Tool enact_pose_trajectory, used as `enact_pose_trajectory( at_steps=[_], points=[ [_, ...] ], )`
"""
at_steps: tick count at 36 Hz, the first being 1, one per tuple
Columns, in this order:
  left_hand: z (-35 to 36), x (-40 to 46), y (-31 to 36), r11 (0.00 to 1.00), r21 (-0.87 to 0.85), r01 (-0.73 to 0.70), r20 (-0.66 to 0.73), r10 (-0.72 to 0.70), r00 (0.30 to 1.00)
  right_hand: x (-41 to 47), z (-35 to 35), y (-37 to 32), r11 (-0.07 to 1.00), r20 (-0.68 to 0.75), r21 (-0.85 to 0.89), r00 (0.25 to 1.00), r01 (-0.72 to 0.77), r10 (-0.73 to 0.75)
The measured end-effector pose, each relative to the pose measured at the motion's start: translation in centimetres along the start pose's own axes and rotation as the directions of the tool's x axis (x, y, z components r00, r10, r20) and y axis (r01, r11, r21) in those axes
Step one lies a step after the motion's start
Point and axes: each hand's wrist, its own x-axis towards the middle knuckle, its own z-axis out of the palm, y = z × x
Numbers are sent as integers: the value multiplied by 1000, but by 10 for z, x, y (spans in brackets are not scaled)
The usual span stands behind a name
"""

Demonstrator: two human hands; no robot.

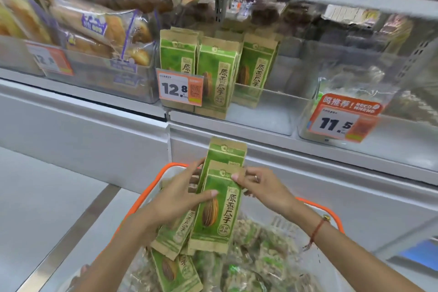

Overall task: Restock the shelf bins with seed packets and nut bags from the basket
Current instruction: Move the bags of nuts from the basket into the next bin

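Above basket rim (151,187), hands (182,194) gripping seed packets (218,211), shelf bin (272,111) perhaps half-empty

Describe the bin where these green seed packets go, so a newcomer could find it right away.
On the white shelf above the orange-rimmed basket, find the clear middle bin. Green seed packets stand upright inside, and its orange tag reads 12.8; the neighbours hold bread and a 11.5 tag.

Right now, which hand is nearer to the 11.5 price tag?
Right. The right hand is below and left of the 11.5 price tag; the left hand is farther left, across the seed packets.
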Motion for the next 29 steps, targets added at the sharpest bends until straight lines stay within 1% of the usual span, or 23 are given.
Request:
enact_pose_trajectory(
  at_steps=[2,4,5,7,9,12,14,16,17,18,19,20,22,24,25,27,29],
  points=[
    [-5,9,23,996,-10,-87,-75,86,993,3,-14,-26,997,-9,-5,997,74,-75],
    [-11,17,48,986,-44,-164,-160,155,975,5,-29,-54,989,33,-25,989,148,-148],
    [-13,21,59,977,-64,-201,-193,186,963,5,-37,-67,980,68,-55,980,191,-187],
    [-18,29,83,956,-51,-288,-244,267,932,4,-52,-92,938,95,-196,958,286,-272],
    [-22,37,109,926,-37,-375,-263,353,898,4,-65,-113,865,27,-326,918,381,-395],
    [-29,51,151,883,25,-469,-281,457,844,6,-80,-140,777,-116,-410,818,478,-564],
    [-35,60,176,849,153,-505,-295,527,797,6,-91,-153,704,-206,-502,720,503,-662],
    [-41,70,193,797,390,-460,-295,582,758,8,-101,-162,605,-267,-645,605,466,-750],
    [-43,76,199,752,502,-427,-288,611,738,10,-104,-166,569,-286,-701,561,431,-777],
    [-46,82,204,708,579,-405,-279,639,717,13,-107,-167,551,-302,-736,538,393,-787],
    [-48,88,207,670,627,-397,-266,663,700,17,-110,-169,544,-311,-758,533,361,-787],
    [-50,95,208,641,660,-392,-250,680,689,21,-112,-169,544,-317,-773,544,326,-777],
    [-56,111,207,589,723,-361,-213,687,695,31,-118,-168,542,-312,-802,597,252,-740],
    [-60,124,204,540,781,-315,-172,671,722,41,-121,-165,529,-289,-830,673,178,-681],
    [-61,129,203,531,799,-283,-166,646,745,45,-121,-164,527,-281,-837,710,149,-646],
    [-62,136,199,531,819,-216,-173,588,790,55,-121,-161,559,-285,-821,767,114,-575],
    [-60,142,196,493,848,-193,-152,576,803,67,-119,-155,615,-304,-783,801,99,-516]
  ],
)
